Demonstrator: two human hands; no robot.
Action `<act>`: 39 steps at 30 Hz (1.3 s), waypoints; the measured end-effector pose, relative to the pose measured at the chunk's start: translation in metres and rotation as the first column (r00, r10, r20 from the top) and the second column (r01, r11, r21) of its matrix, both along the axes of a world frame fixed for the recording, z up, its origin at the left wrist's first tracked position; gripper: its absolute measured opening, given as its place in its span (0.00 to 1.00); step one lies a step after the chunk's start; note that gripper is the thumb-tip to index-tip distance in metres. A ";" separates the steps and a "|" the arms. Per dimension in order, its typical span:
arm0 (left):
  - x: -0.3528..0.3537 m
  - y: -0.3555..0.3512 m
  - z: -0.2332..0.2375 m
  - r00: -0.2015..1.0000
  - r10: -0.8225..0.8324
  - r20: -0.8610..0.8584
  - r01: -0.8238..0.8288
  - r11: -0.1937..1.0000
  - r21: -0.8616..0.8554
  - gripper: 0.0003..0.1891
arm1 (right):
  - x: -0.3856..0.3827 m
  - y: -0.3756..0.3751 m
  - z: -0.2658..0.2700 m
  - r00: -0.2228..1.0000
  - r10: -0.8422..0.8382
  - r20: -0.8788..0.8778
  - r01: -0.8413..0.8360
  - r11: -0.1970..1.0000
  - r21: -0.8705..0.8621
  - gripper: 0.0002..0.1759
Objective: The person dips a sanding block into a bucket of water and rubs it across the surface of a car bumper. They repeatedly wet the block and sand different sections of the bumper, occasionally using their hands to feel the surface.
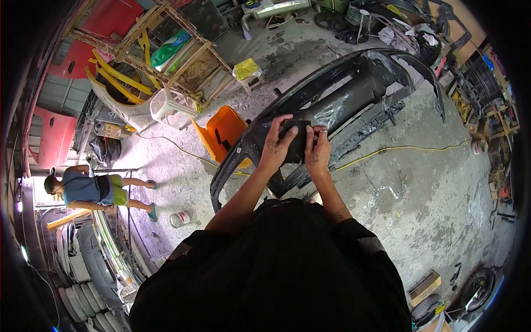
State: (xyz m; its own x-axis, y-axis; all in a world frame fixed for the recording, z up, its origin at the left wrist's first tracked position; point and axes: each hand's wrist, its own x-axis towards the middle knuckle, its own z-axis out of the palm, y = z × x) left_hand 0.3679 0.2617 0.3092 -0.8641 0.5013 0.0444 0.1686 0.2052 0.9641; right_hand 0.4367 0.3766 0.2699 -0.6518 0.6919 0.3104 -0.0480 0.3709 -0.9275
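Bumper [348, 102] is black and lies hollow side up across the middle of the concrete floor [420, 188], running from your knees out toward the far right corner of the shop.

You've got both hands raised over its near end, and between them is a dark flat pad [297, 141]. Your left hand [276, 145] has its fingers curled over the pad's top and left edge, clamped on it. Your right hand [318, 150] pinches the right edge, thumb in front and fingers behind. So both hands are grasping the pad, held in the air above the bumper. I can't tell if it touches the bumper at all.

Around you:
- An orange chair [224, 133] is tipped over just beside the bumper's left end.
- A yellow cable [409, 148] snakes over the floor from the right side and goes under the bumper.
- A small can [178, 219] stands on the floor left of your left arm.
- Another person [91, 188] in a blue top is bent down at the left edge of the floor, well apart from you.
- A wooden rack [171, 52] with a white chair [171, 108] against it is at the far left.
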 end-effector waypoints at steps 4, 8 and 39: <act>0.009 0.005 -0.009 0.941 -0.008 0.339 -0.096 0.953 0.289 0.17 | 0.000 -0.004 -0.003 0.996 0.039 0.082 -0.040 0.999 0.014 0.10; 0.008 0.003 -0.012 0.835 -0.076 0.545 -0.180 0.898 0.401 0.18 | 0.000 -0.004 -0.004 0.999 0.042 0.026 -0.042 0.999 -0.018 0.10; 0.003 0.003 -0.011 0.967 0.037 0.252 -0.107 0.957 0.269 0.16 | -0.006 -0.010 -0.004 0.984 0.015 -0.180 -0.018 1.000 -0.016 0.14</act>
